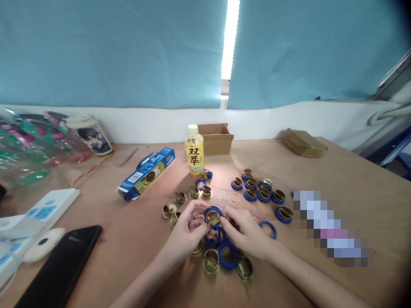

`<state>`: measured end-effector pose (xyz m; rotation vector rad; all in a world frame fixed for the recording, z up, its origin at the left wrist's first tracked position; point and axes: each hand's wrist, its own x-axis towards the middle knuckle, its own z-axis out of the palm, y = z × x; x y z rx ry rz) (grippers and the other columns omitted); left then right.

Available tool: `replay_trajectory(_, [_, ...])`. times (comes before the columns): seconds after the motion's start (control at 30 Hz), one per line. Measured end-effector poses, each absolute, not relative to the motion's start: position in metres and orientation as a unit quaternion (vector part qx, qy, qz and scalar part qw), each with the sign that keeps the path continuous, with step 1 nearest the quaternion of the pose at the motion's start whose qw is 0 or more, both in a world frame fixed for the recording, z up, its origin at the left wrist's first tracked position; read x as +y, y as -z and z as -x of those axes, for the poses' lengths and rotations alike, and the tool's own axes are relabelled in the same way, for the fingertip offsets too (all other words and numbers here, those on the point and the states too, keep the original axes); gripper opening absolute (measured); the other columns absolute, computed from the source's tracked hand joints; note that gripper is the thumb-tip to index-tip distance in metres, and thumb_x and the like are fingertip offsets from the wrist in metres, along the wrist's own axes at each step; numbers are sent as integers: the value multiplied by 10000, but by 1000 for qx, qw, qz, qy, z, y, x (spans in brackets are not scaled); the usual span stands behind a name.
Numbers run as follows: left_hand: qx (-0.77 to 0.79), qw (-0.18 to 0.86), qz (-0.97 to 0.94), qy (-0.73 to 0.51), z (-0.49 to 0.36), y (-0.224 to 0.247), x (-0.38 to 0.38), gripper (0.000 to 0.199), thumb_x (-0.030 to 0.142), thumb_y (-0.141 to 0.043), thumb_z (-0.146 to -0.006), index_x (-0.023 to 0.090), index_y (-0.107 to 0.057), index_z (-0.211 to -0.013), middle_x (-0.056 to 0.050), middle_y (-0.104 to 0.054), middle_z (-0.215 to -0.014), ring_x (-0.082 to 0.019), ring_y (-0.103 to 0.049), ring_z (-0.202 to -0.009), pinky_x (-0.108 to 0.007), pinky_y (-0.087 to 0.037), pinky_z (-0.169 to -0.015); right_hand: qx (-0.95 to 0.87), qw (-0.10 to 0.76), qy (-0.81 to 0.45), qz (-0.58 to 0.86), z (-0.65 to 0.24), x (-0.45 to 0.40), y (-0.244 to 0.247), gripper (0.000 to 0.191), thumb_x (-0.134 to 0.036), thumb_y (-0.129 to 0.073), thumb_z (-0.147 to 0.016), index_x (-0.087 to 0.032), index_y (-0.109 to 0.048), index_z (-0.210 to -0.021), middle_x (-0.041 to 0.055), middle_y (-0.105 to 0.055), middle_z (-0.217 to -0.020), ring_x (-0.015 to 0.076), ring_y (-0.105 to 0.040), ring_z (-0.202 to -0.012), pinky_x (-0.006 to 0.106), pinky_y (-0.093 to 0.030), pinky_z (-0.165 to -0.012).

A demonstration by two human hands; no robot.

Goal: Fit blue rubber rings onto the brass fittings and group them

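Observation:
Between my two hands is a round brass fitting [213,219] with a blue ring [212,209] around its upper edge. My left hand [190,226] pinches it from the left, and my right hand [242,226] grips its right side with thumb and fingers. Directly below lie loose blue rings [228,255] and more brass fittings [211,262]. Left of my hands, several bare brass fittings [180,198] rest on the table. To the right stands a group of brass fittings with blue rings on them [263,195]. Thin wire rings [229,198] lie just beyond my fingers.
A yellow drink bottle [194,150] stands before an open cardboard box [214,139]. A blue carton [146,174], power strip [48,218] and black phone [61,267] lie left. Spray bottles [28,145] and a cup [91,134] fill the back left. A brown packet [304,143] sits back right.

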<state>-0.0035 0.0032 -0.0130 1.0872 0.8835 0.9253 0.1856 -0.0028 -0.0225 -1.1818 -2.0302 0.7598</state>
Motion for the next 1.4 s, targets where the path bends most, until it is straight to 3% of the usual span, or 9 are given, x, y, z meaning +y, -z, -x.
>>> replay_trajectory(0.9, [392,666,-484,-411,3,12,4,307,132,-656,-727,196,-512,-990,8,-661,-861,-121,-666,-624,-255,-539,-601,-779,327,-291,449,-186,-4,21,299,-232,-458,-974,-210,-376,-688,-46,-450,-614,111,-432,-560,243,-284,-532])
replay_trajectory(1.4, [393,669,-477,-413,2,12,4,299,160,-692,-730,200,-529,-977,14,-669,-778,-131,-653,-608,-257,-529,-593,-778,321,-288,457,-187,-3,23,302,-236,-459,-968,-214,-359,-683,-47,-435,-609,114,-425,-553,254,-277,-521])
